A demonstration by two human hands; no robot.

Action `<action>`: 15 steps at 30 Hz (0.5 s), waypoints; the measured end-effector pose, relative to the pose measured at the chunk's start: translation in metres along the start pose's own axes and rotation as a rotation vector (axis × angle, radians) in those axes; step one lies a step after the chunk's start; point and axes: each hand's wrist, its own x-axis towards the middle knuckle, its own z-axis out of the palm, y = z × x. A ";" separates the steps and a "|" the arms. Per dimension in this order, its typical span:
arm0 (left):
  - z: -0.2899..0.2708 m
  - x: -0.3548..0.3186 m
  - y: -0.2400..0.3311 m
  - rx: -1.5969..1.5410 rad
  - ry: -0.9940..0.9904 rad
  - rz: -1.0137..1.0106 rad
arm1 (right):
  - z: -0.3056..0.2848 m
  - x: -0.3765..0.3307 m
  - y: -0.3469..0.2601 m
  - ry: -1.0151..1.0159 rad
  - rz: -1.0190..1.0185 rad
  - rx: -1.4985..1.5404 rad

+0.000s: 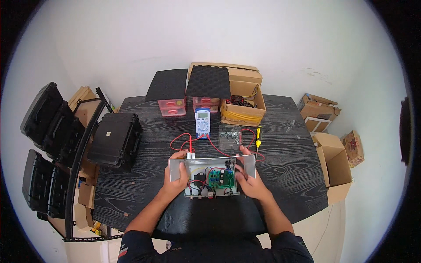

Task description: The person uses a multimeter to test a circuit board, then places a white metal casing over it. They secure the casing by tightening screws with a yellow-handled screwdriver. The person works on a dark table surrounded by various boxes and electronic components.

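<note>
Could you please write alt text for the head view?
Both hands, left hand and right hand, grip an open metal enclosure with a green circuit board on a black table. Behind it stand a multimeter and a yellow-handled screwdriver.

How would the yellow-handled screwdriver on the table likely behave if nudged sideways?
The screwdriver looks round-handled and lies flat on the dark table, so it would probably roll rather than slide. It seems stiff and light for its length. The red leads nearby look floppy and might snag it.
</note>
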 end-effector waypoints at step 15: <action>0.004 -0.011 -0.037 0.216 -0.097 0.131 | 0.007 0.001 0.082 0.198 -0.150 -0.383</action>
